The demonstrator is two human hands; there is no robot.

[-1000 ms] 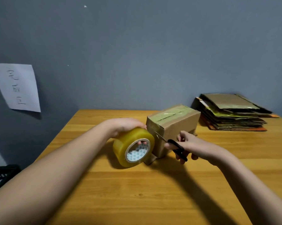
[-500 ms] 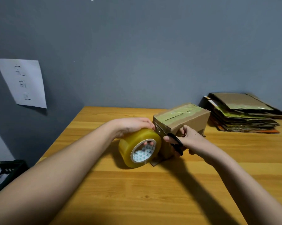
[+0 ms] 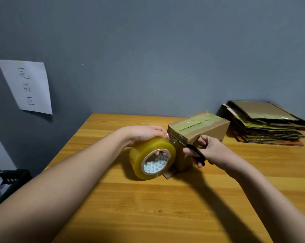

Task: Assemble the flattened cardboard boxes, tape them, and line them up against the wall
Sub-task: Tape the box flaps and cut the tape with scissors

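Observation:
A small assembled cardboard box [image 3: 208, 129] stands on the wooden table [image 3: 165, 207], its top seam covered by yellowish tape. My left hand [image 3: 144, 133] grips a fat roll of yellow tape [image 3: 152, 160] held against the box's near left end, fingers showing through the core. My right hand [image 3: 211, 151] holds black-handled scissors [image 3: 196, 154] at the box's near corner, where a strip of tape runs from the roll. The blades are hidden between hand and box.
A stack of flattened cardboard boxes [image 3: 265, 127] lies at the back right against the grey wall. A white paper sign [image 3: 28, 86] hangs on the left wall. A dark crate [image 3: 6, 183] with cloth sits below the table's left edge.
My right hand with the scissors has moved up and in toward the box's taped corner. The roll stays pressed at the box's end. The view has shifted slightly left.

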